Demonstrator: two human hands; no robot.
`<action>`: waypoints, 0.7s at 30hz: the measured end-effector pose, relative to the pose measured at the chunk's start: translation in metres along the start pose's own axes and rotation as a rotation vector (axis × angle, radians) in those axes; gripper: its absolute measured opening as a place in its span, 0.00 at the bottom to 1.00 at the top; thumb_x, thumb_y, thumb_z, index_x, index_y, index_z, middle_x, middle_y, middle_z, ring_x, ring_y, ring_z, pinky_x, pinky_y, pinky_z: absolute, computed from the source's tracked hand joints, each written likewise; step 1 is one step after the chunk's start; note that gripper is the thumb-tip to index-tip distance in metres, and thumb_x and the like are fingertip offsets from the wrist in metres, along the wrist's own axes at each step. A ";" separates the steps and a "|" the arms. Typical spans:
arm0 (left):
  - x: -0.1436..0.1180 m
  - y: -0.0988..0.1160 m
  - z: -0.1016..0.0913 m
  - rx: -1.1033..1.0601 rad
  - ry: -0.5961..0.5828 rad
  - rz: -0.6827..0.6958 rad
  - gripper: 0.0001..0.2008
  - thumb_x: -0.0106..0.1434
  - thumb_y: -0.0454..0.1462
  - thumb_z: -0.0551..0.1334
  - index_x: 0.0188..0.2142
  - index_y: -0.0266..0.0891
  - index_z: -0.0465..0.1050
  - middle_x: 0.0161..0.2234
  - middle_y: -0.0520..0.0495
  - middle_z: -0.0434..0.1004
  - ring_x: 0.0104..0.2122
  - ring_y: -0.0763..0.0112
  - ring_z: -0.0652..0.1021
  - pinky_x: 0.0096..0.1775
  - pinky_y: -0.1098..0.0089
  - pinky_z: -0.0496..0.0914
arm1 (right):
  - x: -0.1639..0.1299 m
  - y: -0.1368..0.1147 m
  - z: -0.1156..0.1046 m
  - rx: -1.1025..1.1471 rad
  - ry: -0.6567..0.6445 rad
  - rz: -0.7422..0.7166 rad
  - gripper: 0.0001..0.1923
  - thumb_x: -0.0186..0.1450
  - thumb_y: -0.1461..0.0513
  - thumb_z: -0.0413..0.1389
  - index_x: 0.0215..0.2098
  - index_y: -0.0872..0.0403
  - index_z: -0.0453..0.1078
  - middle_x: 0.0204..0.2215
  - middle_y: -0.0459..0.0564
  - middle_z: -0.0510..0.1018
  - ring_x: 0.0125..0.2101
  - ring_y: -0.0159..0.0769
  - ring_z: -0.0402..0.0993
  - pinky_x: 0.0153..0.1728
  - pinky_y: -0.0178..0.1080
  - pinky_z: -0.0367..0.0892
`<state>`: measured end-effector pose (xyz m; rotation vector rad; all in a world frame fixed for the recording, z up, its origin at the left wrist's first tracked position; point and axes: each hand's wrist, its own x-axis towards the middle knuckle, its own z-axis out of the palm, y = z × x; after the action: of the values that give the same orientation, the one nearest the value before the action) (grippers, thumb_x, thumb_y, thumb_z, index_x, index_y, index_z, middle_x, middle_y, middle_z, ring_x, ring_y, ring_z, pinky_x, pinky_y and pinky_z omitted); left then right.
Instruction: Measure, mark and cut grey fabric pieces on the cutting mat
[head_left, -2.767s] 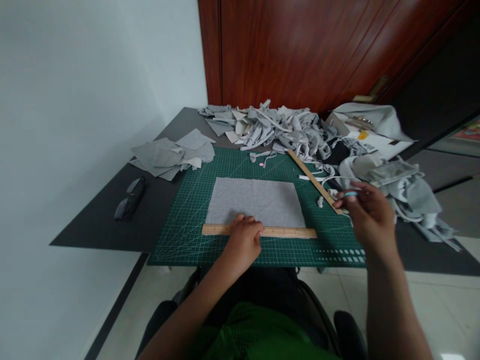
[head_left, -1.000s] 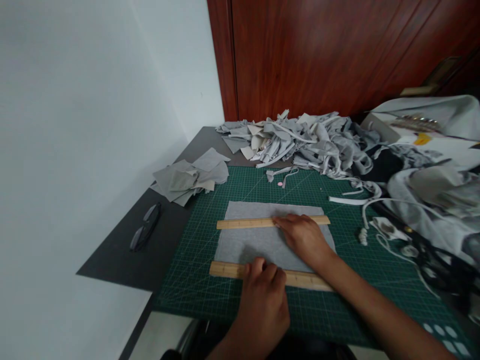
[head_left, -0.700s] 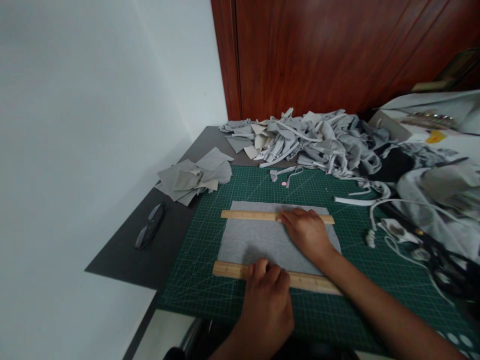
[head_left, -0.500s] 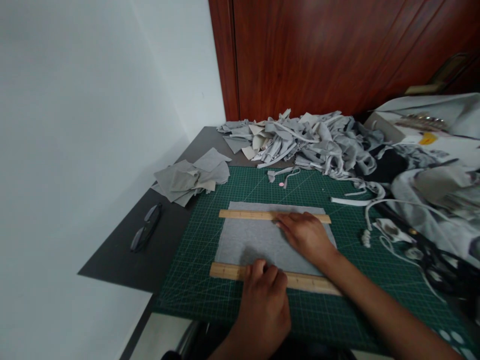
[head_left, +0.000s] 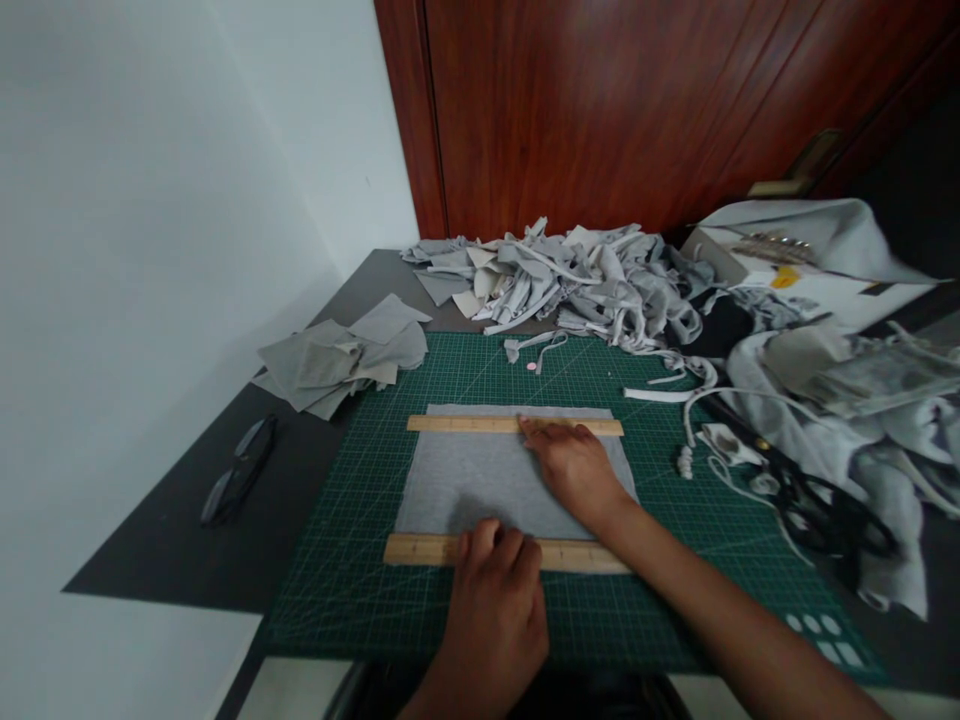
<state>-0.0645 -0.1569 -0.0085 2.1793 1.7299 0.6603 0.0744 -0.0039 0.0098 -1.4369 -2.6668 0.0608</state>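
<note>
A rectangle of grey knit fabric lies flat on a green cutting mat. One wooden ruler crosses the fabric close to its far edge, and a second wooden ruler crosses close to its near edge. My left hand has its fingers curled over the near ruler, gripping it. My right hand reaches across the fabric; its fingers are close together, with the fingertips pressed on the far ruler. My right forearm passes over the near ruler's right end and hides it.
Left are a stack of grey fabric pieces and folded glasses. A heap of fabric scraps lies at the back. Black scissors, a white cord and crumpled grey cloth lie right. A white box stands behind.
The camera view has turned to the right, so the scene sits further left. My right index fingertip now reaches out further onto the far ruler. My left hand keeps its grip.
</note>
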 end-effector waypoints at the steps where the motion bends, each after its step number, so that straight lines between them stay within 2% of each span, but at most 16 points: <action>1: 0.000 0.000 0.000 -0.005 -0.003 -0.001 0.13 0.65 0.24 0.56 0.39 0.41 0.75 0.39 0.45 0.77 0.48 0.53 0.72 0.50 0.46 0.71 | 0.001 0.003 0.001 0.012 0.010 -0.011 0.24 0.77 0.67 0.48 0.69 0.58 0.69 0.52 0.61 0.86 0.51 0.50 0.82 0.51 0.50 0.71; 8: -0.001 0.000 0.000 -0.003 -0.010 -0.007 0.13 0.66 0.25 0.56 0.41 0.41 0.76 0.41 0.45 0.78 0.50 0.52 0.71 0.52 0.46 0.69 | 0.010 0.019 0.008 0.102 0.035 -0.051 0.26 0.73 0.71 0.49 0.68 0.58 0.70 0.53 0.60 0.85 0.53 0.46 0.80 0.52 0.45 0.68; 15: 0.001 0.001 -0.002 -0.025 -0.037 -0.014 0.13 0.66 0.25 0.55 0.40 0.41 0.75 0.42 0.44 0.78 0.50 0.52 0.71 0.53 0.45 0.69 | 0.007 0.021 0.007 0.118 0.089 -0.066 0.25 0.76 0.69 0.47 0.69 0.62 0.68 0.51 0.62 0.85 0.51 0.48 0.80 0.53 0.49 0.68; 19: 0.000 0.001 -0.001 -0.026 -0.030 -0.019 0.12 0.66 0.26 0.56 0.40 0.41 0.75 0.41 0.45 0.78 0.50 0.53 0.71 0.54 0.47 0.69 | -0.001 0.018 -0.001 0.159 0.117 -0.109 0.18 0.77 0.63 0.51 0.60 0.59 0.76 0.47 0.61 0.86 0.46 0.48 0.81 0.50 0.47 0.68; 21: -0.001 0.000 0.000 -0.032 -0.041 -0.013 0.12 0.67 0.26 0.56 0.41 0.40 0.75 0.41 0.45 0.78 0.50 0.53 0.71 0.53 0.47 0.70 | -0.007 0.015 -0.008 0.257 0.054 -0.153 0.14 0.76 0.61 0.55 0.53 0.56 0.80 0.43 0.56 0.87 0.42 0.44 0.82 0.46 0.43 0.68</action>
<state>-0.0645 -0.1582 -0.0082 2.1430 1.7004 0.6307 0.0920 -0.0019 0.0157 -1.1393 -2.6008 0.3325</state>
